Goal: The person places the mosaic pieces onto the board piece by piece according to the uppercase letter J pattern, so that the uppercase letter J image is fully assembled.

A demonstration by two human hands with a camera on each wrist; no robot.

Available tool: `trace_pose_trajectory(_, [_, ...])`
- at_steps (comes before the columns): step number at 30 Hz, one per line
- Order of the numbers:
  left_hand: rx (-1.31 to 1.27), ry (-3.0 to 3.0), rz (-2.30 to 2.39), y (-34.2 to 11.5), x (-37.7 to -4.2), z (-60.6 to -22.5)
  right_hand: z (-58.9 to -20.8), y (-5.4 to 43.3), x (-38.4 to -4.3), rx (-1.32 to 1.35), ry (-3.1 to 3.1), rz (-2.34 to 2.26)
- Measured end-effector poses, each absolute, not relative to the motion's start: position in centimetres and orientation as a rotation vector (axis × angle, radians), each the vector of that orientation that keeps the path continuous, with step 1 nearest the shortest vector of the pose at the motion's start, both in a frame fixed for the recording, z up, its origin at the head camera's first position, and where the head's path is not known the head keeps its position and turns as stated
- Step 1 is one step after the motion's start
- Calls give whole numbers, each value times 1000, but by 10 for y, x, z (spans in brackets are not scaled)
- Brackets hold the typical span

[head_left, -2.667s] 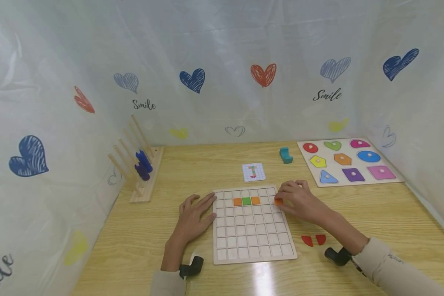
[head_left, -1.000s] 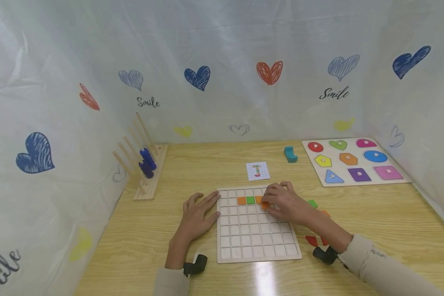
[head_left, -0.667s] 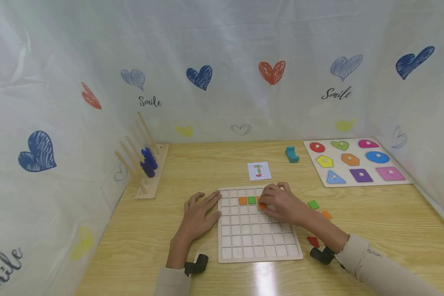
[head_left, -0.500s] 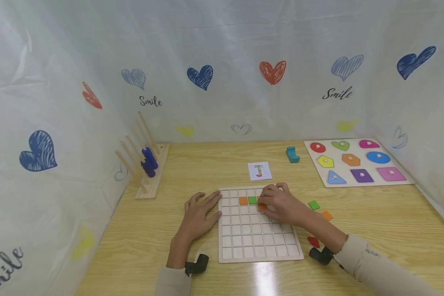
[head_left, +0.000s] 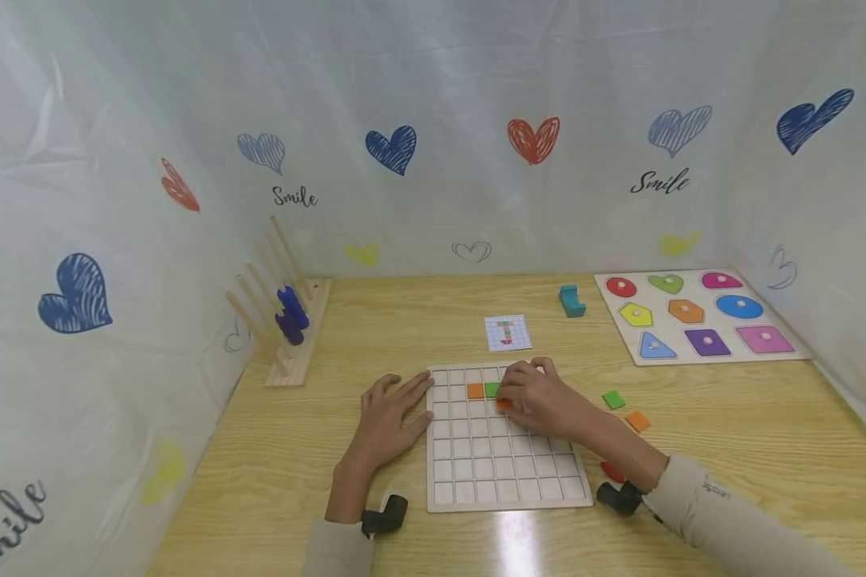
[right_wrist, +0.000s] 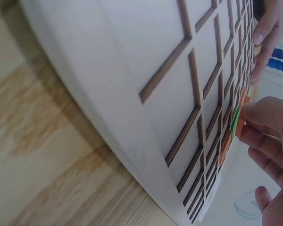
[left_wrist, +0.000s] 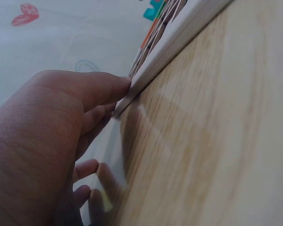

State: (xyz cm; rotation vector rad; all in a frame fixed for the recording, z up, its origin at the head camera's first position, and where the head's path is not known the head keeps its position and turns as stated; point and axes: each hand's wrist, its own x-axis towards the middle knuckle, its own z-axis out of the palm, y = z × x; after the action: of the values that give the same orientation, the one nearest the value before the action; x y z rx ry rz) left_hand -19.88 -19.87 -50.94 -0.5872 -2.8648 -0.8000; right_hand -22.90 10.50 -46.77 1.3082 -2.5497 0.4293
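Note:
A wooden grid board (head_left: 471, 449) lies on the table. In its second row from the far edge are an orange square tile (head_left: 475, 391) and a green square tile (head_left: 491, 389); my right fingers hide the spot to the right of the green one. My right hand (head_left: 544, 401) pinches another orange tile (head_left: 503, 405) between thumb and fingers, low over the board just nearer than the row. With fingers spread, my left hand (head_left: 388, 423) rests on the table, its thumb and fingertips against the board's left edge. The left wrist view shows the thumb (left_wrist: 108, 88) touching that edge.
A patterned card (head_left: 508, 333) lies beyond the board. To the right are a loose green tile (head_left: 613, 400), an orange tile (head_left: 638, 421) and a partly covered red piece (head_left: 611, 471). Farther back stand a teal block (head_left: 572, 301), knobbed shape puzzle (head_left: 669, 344) and peg rack (head_left: 299, 365).
My right hand has carried the orange tile leftward from the board's right edge, over the grid, to the green tile's near side. The left hand stays at the board's edge.

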Motion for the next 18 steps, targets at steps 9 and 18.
trace_pose_trajectory(9, [-584,-2860,-826,-199,-199,-509,-472,99,-231,1342,-2500,371])
trace_pose_trajectory(18, [-591,-2855,-805,-199,-200,-510,-477,95,-232,1361,-2439,316])
